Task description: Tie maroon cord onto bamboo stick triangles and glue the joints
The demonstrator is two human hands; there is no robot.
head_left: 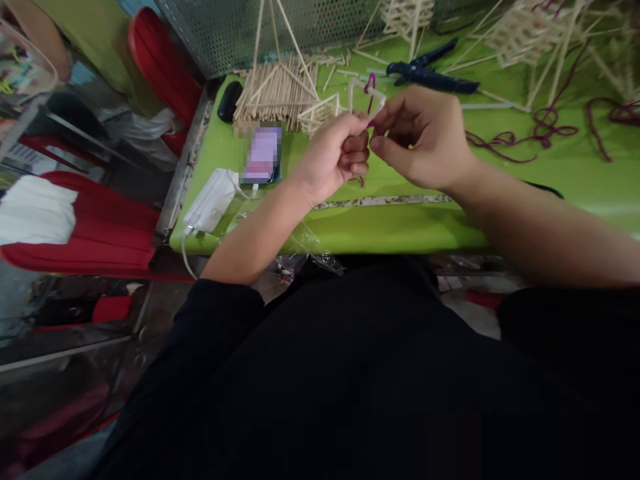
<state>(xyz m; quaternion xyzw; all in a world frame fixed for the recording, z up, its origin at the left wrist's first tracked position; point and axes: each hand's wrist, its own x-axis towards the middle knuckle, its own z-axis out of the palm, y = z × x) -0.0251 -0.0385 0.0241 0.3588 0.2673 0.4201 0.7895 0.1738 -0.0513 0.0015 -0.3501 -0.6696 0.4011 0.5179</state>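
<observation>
Pinched in my left hand [340, 150] is a small frame of pale wooden sticks [351, 97], held above the green tabletop. A purple cord [371, 83] loops over the frame and runs down between my hands. My right hand [425, 137] is close against the frame's right side, thumb and fingertips pressed together on the cord; the exact grip is partly hidden by the fingers. Just behind my hands lie another small stick frame [320, 113] and dark-blue handled pliers [433, 73].
A pile of sticks [280, 90] lies at the back left, near a phone [263, 153] and a white power bank [213, 200] with a cable. Larger stick structures [525, 33] and loose purple cord [545, 130] occupy the right. Red chairs [90, 220] stand left; a person [95, 47] is beyond.
</observation>
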